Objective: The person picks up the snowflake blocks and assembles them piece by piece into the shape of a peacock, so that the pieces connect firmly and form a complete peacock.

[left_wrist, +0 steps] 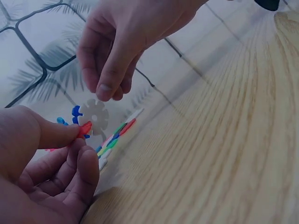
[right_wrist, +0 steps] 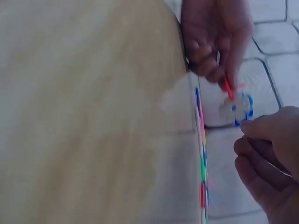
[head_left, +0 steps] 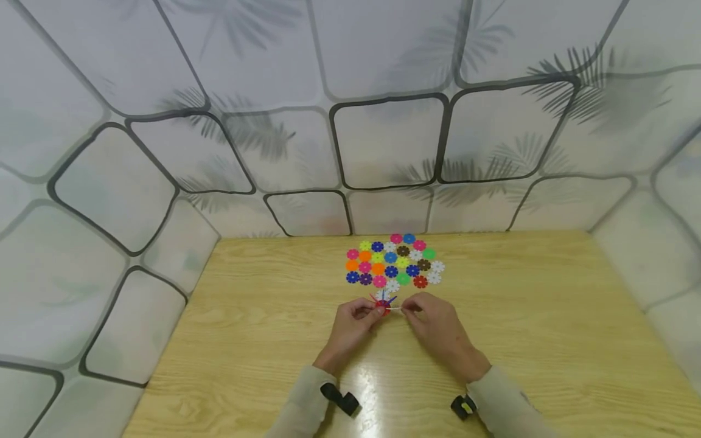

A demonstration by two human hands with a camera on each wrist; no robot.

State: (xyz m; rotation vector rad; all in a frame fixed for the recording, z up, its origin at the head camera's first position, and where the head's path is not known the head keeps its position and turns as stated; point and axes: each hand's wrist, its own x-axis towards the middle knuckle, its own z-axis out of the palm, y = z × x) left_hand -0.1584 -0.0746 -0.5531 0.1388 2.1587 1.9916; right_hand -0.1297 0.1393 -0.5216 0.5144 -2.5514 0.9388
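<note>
My left hand (head_left: 353,322) pinches a red notched disc (head_left: 383,308) between thumb and fingers, above the table. Several discs are slotted into its edge and stand out from it: a white disc (left_wrist: 95,116), a dark blue disc (left_wrist: 76,113), a light blue one (left_wrist: 61,121) and a pink or red one. Just beside the white disc, my right hand (head_left: 438,325) has its fingers loosely bent. A gap shows between its thumb and forefinger (right_wrist: 242,147) in the right wrist view, with nothing seen held there. The left fingers partly cover the red disc.
Behind the hands, notched discs (head_left: 390,257) of many colours lie flat in rough rows on the wooden table (head_left: 263,292). Two white discs (head_left: 392,286) lie nearest the held piece. A patterned wall (head_left: 389,143) rises at the table's far edge.
</note>
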